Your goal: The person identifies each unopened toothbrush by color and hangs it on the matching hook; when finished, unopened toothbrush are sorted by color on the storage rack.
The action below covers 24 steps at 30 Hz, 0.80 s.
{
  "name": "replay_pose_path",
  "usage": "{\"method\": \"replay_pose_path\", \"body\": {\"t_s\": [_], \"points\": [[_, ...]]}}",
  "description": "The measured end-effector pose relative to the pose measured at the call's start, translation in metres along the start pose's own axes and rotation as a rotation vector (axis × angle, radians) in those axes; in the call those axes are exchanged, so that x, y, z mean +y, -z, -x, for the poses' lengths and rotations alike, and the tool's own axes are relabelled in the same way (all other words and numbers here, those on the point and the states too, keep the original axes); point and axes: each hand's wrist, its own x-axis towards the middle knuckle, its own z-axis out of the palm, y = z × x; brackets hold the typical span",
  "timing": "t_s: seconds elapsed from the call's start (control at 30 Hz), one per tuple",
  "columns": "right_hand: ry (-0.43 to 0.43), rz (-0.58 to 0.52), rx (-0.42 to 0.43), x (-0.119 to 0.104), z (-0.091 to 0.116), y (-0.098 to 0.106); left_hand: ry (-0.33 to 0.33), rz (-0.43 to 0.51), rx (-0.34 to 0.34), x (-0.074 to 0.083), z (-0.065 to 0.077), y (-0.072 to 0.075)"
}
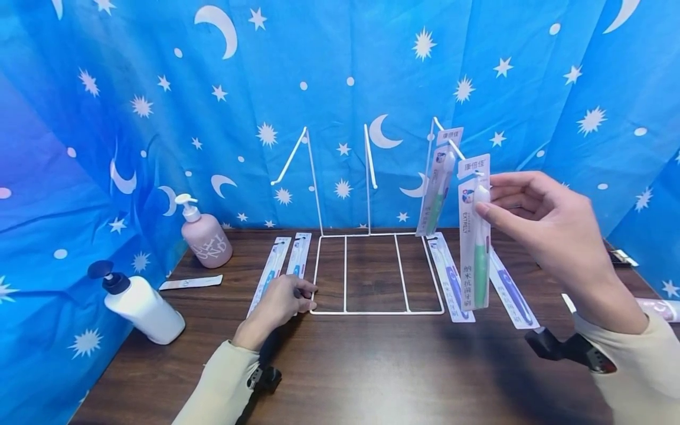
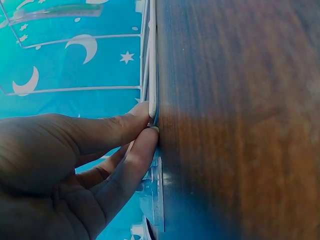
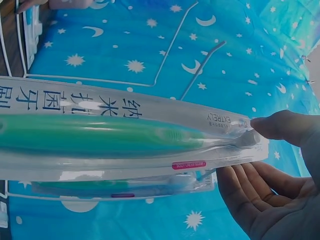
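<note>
My right hand (image 1: 558,227) pinches the upper part of a packaged toothbrush (image 1: 474,248) with a green handle, thumb on its front. Its hanging slot is at the tip of the right hook of a white wire rack (image 1: 377,313). Farther back on that hook hangs another green packaged toothbrush (image 1: 439,183). Down at the rack's front left corner, my left hand (image 1: 276,304) pinches the base wire, as the left wrist view shows with the thumb (image 2: 135,122) and a finger meeting there. The rack's left and middle hooks bear nothing.
Blue packaged toothbrushes (image 1: 273,265) lie left of the rack, purple ones (image 1: 451,283) to its right. A pink pump bottle (image 1: 207,239), a white pump bottle (image 1: 144,310) and a flat white packet (image 1: 191,283) are at left. A pinkish tube (image 1: 659,308) lies far right.
</note>
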Motion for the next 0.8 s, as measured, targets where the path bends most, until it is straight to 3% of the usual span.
{"method": "replay_pose_path", "body": {"t_s": [0.4,0.8], "points": [[0.02,0.035,0.011,0.015,-0.011,-0.012,-0.023,-0.025,0.006,-0.001,0.001,-0.001],[-0.019,0.043,0.062,0.03,-0.034,-0.027,-0.03,-0.024,0.011,0.0,0.0,0.001]]}}
